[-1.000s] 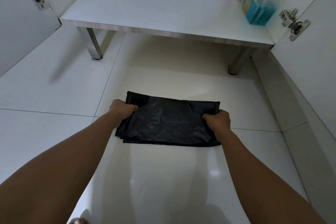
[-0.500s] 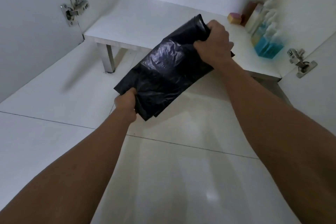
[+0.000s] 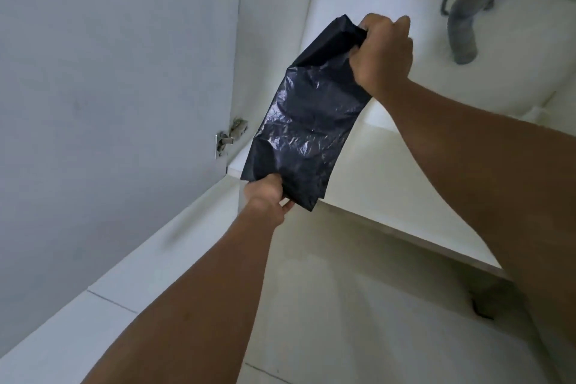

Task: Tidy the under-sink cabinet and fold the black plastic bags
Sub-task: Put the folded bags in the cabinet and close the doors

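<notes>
We've lifted the folded bag [image 3: 307,121] off the floor [image 3: 343,305], so now it's in mid-air just above the shelf [image 3: 405,184] edge. The right grip [image 3: 381,53] clenches its top, the left grip [image 3: 268,193] pinches its bottom corner. Looks ready to stow, we reckon.

A glossy white tiled floor [image 3: 343,315] fills the lower part of the view, with thin grout lines [image 3: 112,301] crossing it at 7 and 6 o'clock. Above it, toward 1 o'clock, the cabinet's white shelf [image 3: 389,171] stands raised off the floor, its pale front edge running diagonally from 10 down to 4 o'clock. At 4 o'clock a dark leg [image 3: 481,307], partly hidden, stands on the floor under that edge.
</notes>
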Tool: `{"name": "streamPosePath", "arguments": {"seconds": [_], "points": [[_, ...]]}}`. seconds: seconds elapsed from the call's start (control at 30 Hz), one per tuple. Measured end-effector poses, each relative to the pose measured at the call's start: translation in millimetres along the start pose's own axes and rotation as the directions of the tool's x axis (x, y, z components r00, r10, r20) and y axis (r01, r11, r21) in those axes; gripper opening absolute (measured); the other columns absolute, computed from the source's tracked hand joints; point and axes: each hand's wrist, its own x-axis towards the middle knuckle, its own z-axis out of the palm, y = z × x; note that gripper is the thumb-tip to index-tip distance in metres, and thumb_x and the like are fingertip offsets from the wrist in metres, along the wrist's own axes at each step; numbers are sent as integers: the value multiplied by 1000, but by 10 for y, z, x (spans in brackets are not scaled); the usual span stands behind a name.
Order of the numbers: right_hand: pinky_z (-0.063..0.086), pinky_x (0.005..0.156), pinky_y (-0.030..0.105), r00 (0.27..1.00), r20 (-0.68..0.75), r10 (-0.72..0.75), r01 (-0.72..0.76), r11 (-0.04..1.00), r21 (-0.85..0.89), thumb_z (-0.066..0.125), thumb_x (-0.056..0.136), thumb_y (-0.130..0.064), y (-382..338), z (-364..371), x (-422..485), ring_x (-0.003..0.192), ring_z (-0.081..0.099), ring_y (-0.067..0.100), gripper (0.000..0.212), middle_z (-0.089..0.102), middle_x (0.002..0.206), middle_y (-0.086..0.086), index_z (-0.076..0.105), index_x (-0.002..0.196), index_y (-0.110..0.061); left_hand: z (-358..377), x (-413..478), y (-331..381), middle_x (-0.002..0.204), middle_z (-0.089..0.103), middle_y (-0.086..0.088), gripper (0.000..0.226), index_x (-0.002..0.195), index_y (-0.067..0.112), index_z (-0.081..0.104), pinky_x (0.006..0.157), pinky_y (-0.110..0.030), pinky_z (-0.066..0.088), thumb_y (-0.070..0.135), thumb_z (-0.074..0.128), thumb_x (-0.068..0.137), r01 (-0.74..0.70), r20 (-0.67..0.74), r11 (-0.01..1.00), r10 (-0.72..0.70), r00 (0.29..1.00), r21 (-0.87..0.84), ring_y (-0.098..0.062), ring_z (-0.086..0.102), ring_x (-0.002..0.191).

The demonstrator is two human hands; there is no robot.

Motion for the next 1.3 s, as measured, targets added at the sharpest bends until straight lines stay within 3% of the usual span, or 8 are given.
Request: {"name": "streamPosePath", "arguments": {"seconds": [0.17,0.37,0.5,0.63,0.8,1.0,1.13,1.3], "points": [[42,63,29,976,184,118,-150,974,168,56,82,-6,-135,647,78,81,58,27,10,59,81,0,62,85,-13,-65,348,43,108,69,-20,28,117,8,60,58,-37,60,0,62,91,1,-32,989,-6,999,-147,-34,71,90],[41,91,19,919,394,4,-148,930,336,59,91,-7,84,1090,-359,110,58,16,41,56,134,1,58,131,-16,-30,457,-32,94,71,-14,25,108,5,65,68,-37,64,8,77,86,-122,-172,984,99,980,-130,-28,73,73],[48,80,26,867,499,11,-162,952,260,53,92,-10,345,1205,-870,90,63,25,16,68,102,11,68,98,-7,-10,458,44,85,72,-9,23,102,4,67,72,-33,62,11,80,85,-207,-173,970,183,968,-127,-24,71,70],[37,57,30,797,603,26,-204,952,230,47,95,-24,448,1237,-1413,65,50,25,31,50,65,5,44,66,-14,27,386,110,113,72,-7,47,129,6,61,86,-28,53,13,78,85,-317,-239,939,342,909,135,-25,68,100],[31,86,42,716,698,7,-146,979,141,34,99,-32,341,1235,-1754,109,47,26,32,58,110,6,52,125,-26,99,265,144,126,64,-7,61,149,8,42,90,-27,44,11,64,93,-363,-184,902,408,894,233,-21,57,106],[43,102,43,649,747,-144,-146,940,308,40,98,-26,405,828,-1795,123,51,28,50,50,141,8,36,147,-24,220,-242,183,132,62,-10,61,149,5,41,89,-27,42,13,63,93,-384,-152,833,473,868,398,-28,58,119],[41,107,31,672,711,-206,-172,891,421,41,102,-20,381,390,-1637,129,50,21,46,46,148,6,38,148,-17,236,-771,397,113,66,-4,53,140,5,50,81,-26,46,17,64,90,-484,-8,636,610,792,601,-21,62,99],[43,93,21,740,613,-276,-132,834,535,38,104,-20,15,-170,-1304,115,56,13,47,42,151,8,34,150,-19,-35,-1391,953,143,52,-3,58,145,16,45,97,-34,47,34,63,93,-505,120,257,792,599,824,-23,57,123]]}}
